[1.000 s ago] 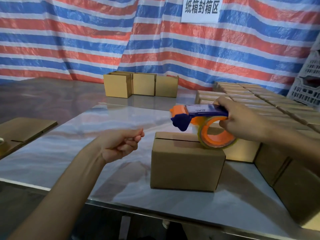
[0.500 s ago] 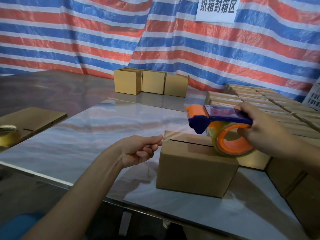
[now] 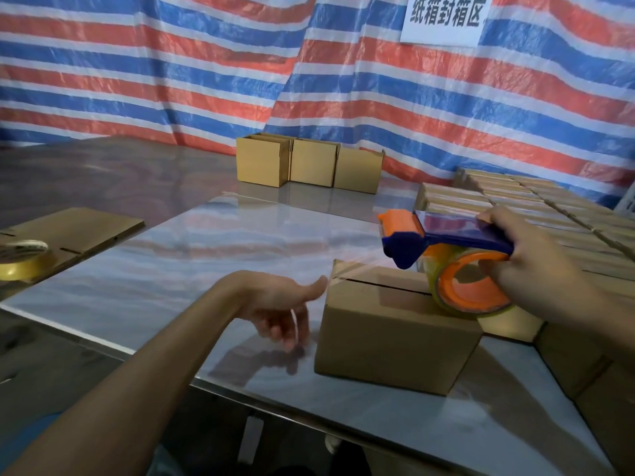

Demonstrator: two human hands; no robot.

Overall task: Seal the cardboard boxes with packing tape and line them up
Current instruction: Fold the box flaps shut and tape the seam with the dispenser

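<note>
A brown cardboard box [image 3: 395, 334] stands on the glossy table [image 3: 213, 255] with a slit between its top flaps. My right hand [image 3: 536, 269] grips a blue and orange tape dispenser [image 3: 443, 249], held just above the box's right top; its orange-cored roll rests near the top surface. A strip of clear tape runs from the dispenser to the box's top left edge. My left hand [image 3: 278, 304] is at the box's left side, thumb touching that edge, fingers hanging down and blurred.
Three boxes [image 3: 309, 163] stand in a row at the back of the table. Rows of sealed boxes [image 3: 522, 204] fill the right side, right behind the box. Flat cardboard [image 3: 82, 228] and a spare tape roll [image 3: 20, 259] lie at the left. A striped tarp hangs behind.
My left hand, which pinched the tape end left of the box, has moved right to the box's top left edge and its fingers have loosened. The dispenser stays over the box.
</note>
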